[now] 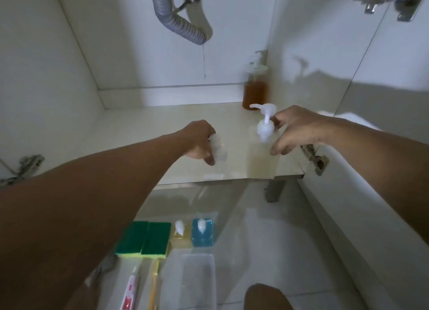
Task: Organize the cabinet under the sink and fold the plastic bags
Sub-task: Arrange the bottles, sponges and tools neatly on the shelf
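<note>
Reaching into the cabinet point(144, 128) under the sink, the person has both arms stretched out over its pale floor. The left hand point(199, 142) curls its fingers round a small clear bottle point(217, 147) with a white top, near the front edge of the cabinet floor. The right hand point(294, 128) sits just beside a clear pump bottle point(264, 128) that stands upright on the cabinet floor. Its fingers curve round the bottle's side, but whether they really squeeze it I cannot tell. Behind that, in the back right corner, stands a bottle of brown liquid point(255, 93) with a pump on top. A grey ribbed hose point(171, 19) hangs down from above.

On the tiled floor in front of the cabinet lie two green and yellow sponges point(144, 240), side by side. Next to them stand a yellowish bottle point(180, 235) and a blue bottle point(202, 233), touching each other. Closer still lie a tube point(130, 291), a yellow toothbrush point(154, 284) and a clear tray point(197, 279). The open cabinet door point(348, 216) is on the right. No plastic bags show.
</note>
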`<action>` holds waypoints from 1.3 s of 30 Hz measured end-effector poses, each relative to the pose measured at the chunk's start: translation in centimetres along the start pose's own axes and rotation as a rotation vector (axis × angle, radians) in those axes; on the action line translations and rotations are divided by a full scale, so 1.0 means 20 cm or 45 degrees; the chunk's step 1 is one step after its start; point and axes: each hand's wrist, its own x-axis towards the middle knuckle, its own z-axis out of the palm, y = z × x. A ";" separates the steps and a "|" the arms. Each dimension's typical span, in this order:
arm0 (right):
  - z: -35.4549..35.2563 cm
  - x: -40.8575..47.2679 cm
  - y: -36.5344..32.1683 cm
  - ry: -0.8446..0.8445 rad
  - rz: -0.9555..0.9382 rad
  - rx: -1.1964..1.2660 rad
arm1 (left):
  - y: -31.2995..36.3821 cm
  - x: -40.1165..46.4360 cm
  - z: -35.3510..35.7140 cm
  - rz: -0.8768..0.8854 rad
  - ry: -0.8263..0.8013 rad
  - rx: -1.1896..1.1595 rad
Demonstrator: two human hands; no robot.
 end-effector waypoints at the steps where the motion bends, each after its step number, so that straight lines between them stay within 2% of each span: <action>1: -0.02 0.04 -0.02 0.022 0.003 0.025 | -0.01 0.01 -0.03 -0.006 0.019 -0.003; 6: -0.07 0.32 -0.07 0.096 0.035 0.093 | -0.12 0.19 -0.07 -0.041 0.098 -0.049; 14: -0.06 0.94 0.00 0.209 0.068 0.100 | -0.28 0.68 0.10 -0.093 0.219 -0.277; 19: -0.11 1.24 0.09 0.222 0.116 0.129 | -0.26 0.94 0.13 -0.050 0.231 -0.365; 28: -0.20 1.52 0.30 0.269 0.270 0.138 | -0.11 1.36 0.21 -0.035 0.240 -0.479; 31: -0.22 1.59 0.33 0.399 0.254 0.020 | -0.07 1.47 0.22 -0.022 0.259 -0.518; 34: -0.23 1.62 0.33 0.661 0.228 -0.206 | -0.04 1.55 0.24 -0.024 0.323 -0.591; 39: -0.16 1.62 0.34 0.751 0.213 -0.307 | -0.02 1.63 0.35 -0.119 0.389 -0.840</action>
